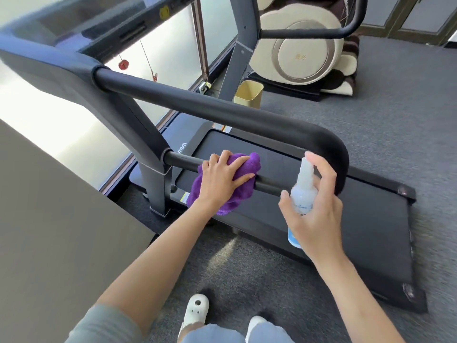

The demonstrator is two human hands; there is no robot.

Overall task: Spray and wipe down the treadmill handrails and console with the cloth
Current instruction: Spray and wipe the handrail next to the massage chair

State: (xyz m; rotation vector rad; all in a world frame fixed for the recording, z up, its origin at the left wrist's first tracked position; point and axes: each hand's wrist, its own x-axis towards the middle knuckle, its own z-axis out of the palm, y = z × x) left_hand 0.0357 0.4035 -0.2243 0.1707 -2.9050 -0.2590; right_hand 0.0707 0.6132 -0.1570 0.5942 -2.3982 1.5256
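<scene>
On the lower handrail (267, 188), the left hand (220, 179) pressed a soft, limp cloth (247, 167) with spread fingers (easily bunched); the right hand (316, 211) gripped a light, slick spray bottle (303, 191).

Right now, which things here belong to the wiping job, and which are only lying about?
Job: purple cloth under left hand; spray bottle in right hand; lower handrail; upper handrail; console.

Lying about: yellow bin; massage chair; red safety clip.

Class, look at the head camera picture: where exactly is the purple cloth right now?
The purple cloth is draped over the treadmill's lower handrail near centre frame, pressed under the left hand, left of the spray bottle that the right hand holds.
</scene>
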